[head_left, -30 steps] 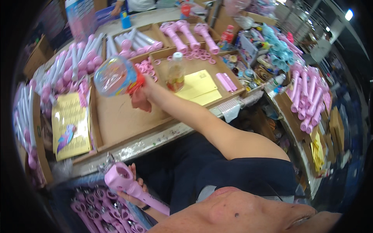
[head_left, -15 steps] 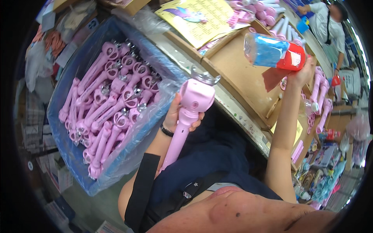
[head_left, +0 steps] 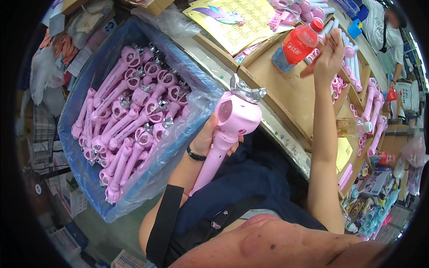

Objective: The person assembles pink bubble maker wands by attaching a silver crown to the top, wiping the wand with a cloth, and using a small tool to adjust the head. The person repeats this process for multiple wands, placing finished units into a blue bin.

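Note:
My left hand (head_left: 208,138) is wrapped round the handle of a pink toy wand (head_left: 228,129) with a rounded hollow head and a silver crown on top. The wand tilts, its crown up and its lower end by my lap. My right hand (head_left: 330,60) is open, fingers stretched, just right of a plastic bottle (head_left: 296,44). That bottle has a red cap, a red label and a blue lower part, and stands in a shallow wooden tray (head_left: 268,89). Whether my fingers still touch it, I cannot tell.
At the left, a blue, plastic-lined crate (head_left: 67,147) holds several similar pink wands (head_left: 134,107). Yellow printed sheets (head_left: 232,27) lie at the back. A clear bottle (head_left: 353,127) lies at the right near more pink parts (head_left: 375,100). Another person (head_left: 380,31) is at the far right.
The bottle, tipped sideways in my right hand before, now stands upright in the tray, and that hand has opened. My left hand has shifted the wand slightly right and turned its head.

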A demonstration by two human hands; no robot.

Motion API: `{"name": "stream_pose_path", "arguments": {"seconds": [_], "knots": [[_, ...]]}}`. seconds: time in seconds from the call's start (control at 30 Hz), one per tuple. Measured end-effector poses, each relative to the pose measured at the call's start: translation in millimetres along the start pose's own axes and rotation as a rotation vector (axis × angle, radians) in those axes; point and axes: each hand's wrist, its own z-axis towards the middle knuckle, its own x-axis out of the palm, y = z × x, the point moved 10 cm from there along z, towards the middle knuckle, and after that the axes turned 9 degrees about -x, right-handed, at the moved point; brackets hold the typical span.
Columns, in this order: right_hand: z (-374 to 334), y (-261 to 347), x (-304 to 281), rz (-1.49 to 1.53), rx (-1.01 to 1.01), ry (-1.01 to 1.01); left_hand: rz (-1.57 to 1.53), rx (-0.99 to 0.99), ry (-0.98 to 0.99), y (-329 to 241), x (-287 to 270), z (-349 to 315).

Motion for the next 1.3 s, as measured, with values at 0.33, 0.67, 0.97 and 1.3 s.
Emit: {"name": "stream_pose_path", "arguments": {"seconds": [0.33,0.67,0.97,1.3], "knots": [[-125.4,144.9,3.0,-0.016,-0.063,0.760,0.250,-0.073,-0.131,15.9,16.5,18.3],[-143.2,153.7,-29.9,-0.148,-0.229,0.534,0.028,-0.157,-0.031,48.9,30.5,30.0],[-146.1,178.2,-36.7,-0.171,-0.348,0.634,0.010,-0.188,-0.041,54.1,45.9,31.2],[-118.9,145.5,-44.3,0.229,0.189,0.687,0.203,-0.094,0.014,45.4,73.0,23.8]]}}
